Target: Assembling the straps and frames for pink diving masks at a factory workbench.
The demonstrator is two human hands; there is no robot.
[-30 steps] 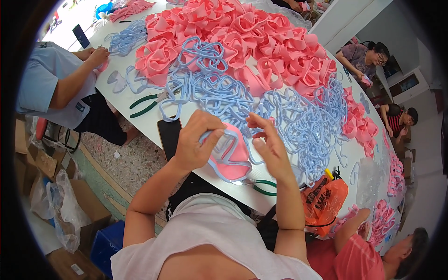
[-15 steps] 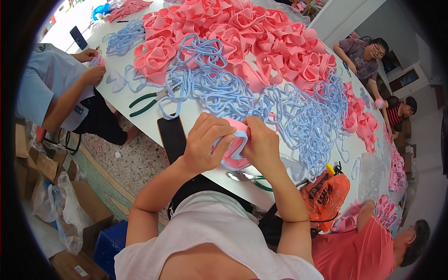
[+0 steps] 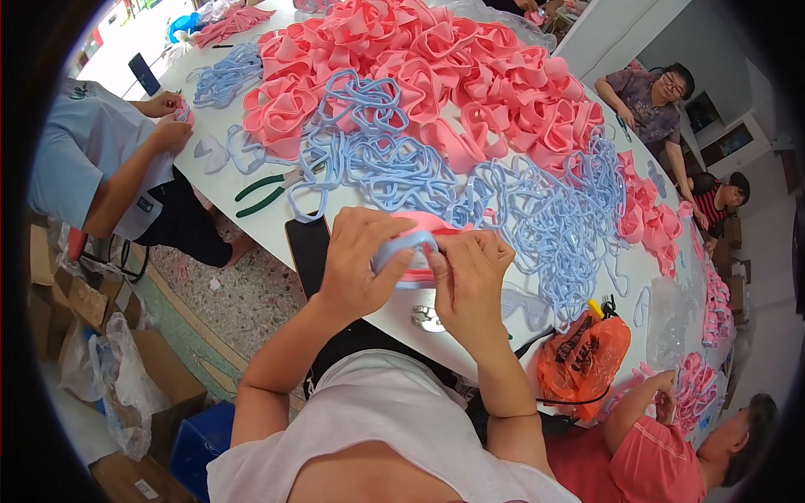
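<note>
Head view: blue frame (image 3: pixel 411 241) and pink band (image 3: pixel 429 221).
Left hand (image 3: pixel 356 251) is pinching their left side, right hand (image 3: pixel 471 277) their right; both pieces are spanning the gap between.

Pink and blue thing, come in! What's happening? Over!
Left hand, right hand: both gripping. Pink-and-blue piece: held between them. Pliers: near right hand, seemingly not in the way.

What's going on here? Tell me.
A person's left hand and right hand both grip a curved pink piece with a pale-blue rim above the white table. Farther off lie a tangled heap of pale-blue loops and a large pile of looped pink bands. Green-handled metal pliers lie untouched, forward and to the left.
</note>
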